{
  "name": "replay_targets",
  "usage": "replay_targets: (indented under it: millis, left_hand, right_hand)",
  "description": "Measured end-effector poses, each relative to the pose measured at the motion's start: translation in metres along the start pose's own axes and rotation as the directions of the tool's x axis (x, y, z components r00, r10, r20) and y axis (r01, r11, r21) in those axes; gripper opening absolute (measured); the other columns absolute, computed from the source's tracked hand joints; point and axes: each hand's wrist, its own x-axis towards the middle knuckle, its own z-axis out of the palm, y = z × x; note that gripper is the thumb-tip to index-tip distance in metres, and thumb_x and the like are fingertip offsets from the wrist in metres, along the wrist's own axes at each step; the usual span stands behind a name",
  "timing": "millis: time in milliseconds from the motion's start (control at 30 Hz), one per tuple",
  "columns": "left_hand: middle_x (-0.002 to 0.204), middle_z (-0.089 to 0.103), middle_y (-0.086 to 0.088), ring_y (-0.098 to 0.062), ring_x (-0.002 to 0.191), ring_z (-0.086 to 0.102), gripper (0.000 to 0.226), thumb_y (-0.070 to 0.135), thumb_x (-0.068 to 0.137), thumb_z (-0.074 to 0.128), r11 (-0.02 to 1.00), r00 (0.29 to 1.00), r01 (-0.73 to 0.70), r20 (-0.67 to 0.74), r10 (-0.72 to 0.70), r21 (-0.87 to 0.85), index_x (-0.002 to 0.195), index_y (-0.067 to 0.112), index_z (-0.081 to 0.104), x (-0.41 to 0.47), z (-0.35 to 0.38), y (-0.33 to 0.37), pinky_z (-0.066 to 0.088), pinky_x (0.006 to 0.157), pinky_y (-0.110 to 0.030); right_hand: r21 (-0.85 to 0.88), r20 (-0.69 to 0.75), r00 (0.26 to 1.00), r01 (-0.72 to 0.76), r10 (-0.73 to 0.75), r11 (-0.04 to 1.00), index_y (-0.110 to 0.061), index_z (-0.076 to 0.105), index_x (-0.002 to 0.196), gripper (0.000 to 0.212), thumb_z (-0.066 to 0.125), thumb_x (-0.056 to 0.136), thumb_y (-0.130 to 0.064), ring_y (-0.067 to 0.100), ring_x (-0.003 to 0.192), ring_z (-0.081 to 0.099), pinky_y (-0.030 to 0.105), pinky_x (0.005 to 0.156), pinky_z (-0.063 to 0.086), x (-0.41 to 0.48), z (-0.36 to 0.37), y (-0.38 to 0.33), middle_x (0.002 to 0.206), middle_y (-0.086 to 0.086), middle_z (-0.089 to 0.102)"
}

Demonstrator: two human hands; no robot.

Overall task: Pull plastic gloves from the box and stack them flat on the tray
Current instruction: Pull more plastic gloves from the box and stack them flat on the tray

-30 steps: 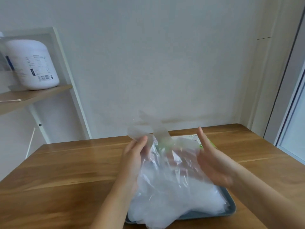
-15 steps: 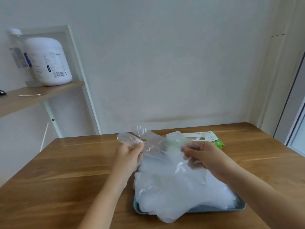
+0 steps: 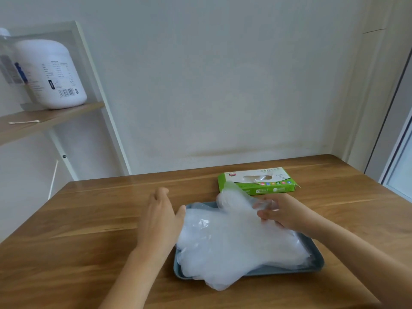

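A blue-grey tray (image 3: 289, 271) lies on the wooden table, heaped with a pile of clear plastic gloves (image 3: 231, 246) that spills over its near edge. Behind it stands the green and white glove box (image 3: 256, 182), a glove poking from its top slot. My left hand (image 3: 161, 217) hovers at the pile's left edge with straight fingers, holding nothing; its thumb is close to the plastic. My right hand (image 3: 281, 214) pinches the far part of the topmost glove, whose fingers still rise above the pile toward the box.
The wooden table (image 3: 89, 230) stretches left and in front of the tray. A shelf (image 3: 44, 118) at the upper left carries a large white jar (image 3: 52, 74) and a cotton swab (image 3: 23, 122). The wall runs behind, a door frame at right.
The glove held up between both hands has come down onto the pile. My left hand has let go and opened beside it. My right hand still pinches it. The box now shows fully.
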Motion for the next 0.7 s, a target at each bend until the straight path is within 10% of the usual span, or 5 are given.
replay_targets:
  millis: [100, 300, 533, 633, 700]
  left_hand:
    - [0.132, 0.046, 0.008, -0.009, 0.123, 0.043, 0.046, 0.032, 0.094, 0.057, 0.968, 0.966, -0.229, -0.147, 0.213, -0.102, 0.137, 0.021, 0.042, -0.003, -0.003, 0.013, 0.038, 0.098, -0.02]
    - [0.133, 0.047, 0.016, 0.002, 0.121, 0.044, 0.041, 0.036, 0.095, 0.055, 0.831, 0.816, -0.482, 0.203, 0.541, -0.278, 0.134, 0.03, 0.045, -0.01, 0.03, 0.043, 0.03, 0.094, -0.006]
    - [0.162, 0.005, 0.007, -0.006, 0.148, 0.0, 0.085, 0.066, 0.09, 0.04, 0.863, 0.65, -0.49, 0.61, 0.453, -0.119, 0.155, 0.022, 0.006, -0.017, 0.064, 0.034, -0.004, 0.12, -0.032]
    - [0.161, -0.013, 0.008, -0.009, 0.147, -0.017, 0.091, 0.073, 0.087, 0.03, 0.862, 0.613, -0.501, 0.673, 0.414, -0.075, 0.154, 0.024, -0.008, -0.017, 0.068, 0.032, -0.012, 0.119, -0.04]
    - [0.16, -0.017, 0.008, -0.01, 0.146, -0.021, 0.095, 0.076, 0.085, 0.028, 0.859, 0.608, -0.509, 0.685, 0.4, -0.051, 0.154, 0.023, -0.011, -0.018, 0.07, 0.032, -0.013, 0.119, -0.044]
  right_hand:
    - [-0.029, 0.011, 1.0, 0.026, -0.026, 0.999, -0.021, 0.067, 0.103, 0.015, 0.066, 0.089, -0.017, 0.005, 0.04, 0.039, 0.016, 0.039, 0.032, 0.001, -0.001, 0.005, 0.07, -0.002, 0.069]
    - [-0.039, 0.04, 0.998, 0.051, -0.05, 0.998, -0.031, 0.067, 0.097, 0.013, 0.067, 0.088, -0.021, 0.01, 0.051, 0.047, 0.02, 0.047, 0.037, 0.003, -0.003, 0.011, 0.07, -0.005, 0.071]
    - [-0.376, -0.089, 0.994, 0.02, -0.057, 0.926, -0.029, 0.06, 0.115, 0.025, 0.062, 0.09, -0.032, 0.007, 0.09, 0.059, 0.017, 0.068, 0.045, -0.007, -0.001, 0.01, 0.104, -0.008, 0.063]
    - [-0.624, -0.274, 0.873, 0.158, -0.404, 0.765, -0.016, 0.056, 0.126, 0.033, 0.057, 0.093, -0.019, 0.023, 0.115, 0.052, 0.031, 0.094, 0.041, -0.016, 0.008, 0.008, 0.125, 0.002, 0.055]
    - [-0.592, -0.136, 0.862, 0.325, -0.489, 0.738, -0.019, 0.052, 0.133, 0.036, 0.05, 0.097, -0.015, 0.019, 0.121, 0.05, 0.024, 0.099, 0.037, -0.024, 0.014, -0.002, 0.134, -0.002, 0.051]
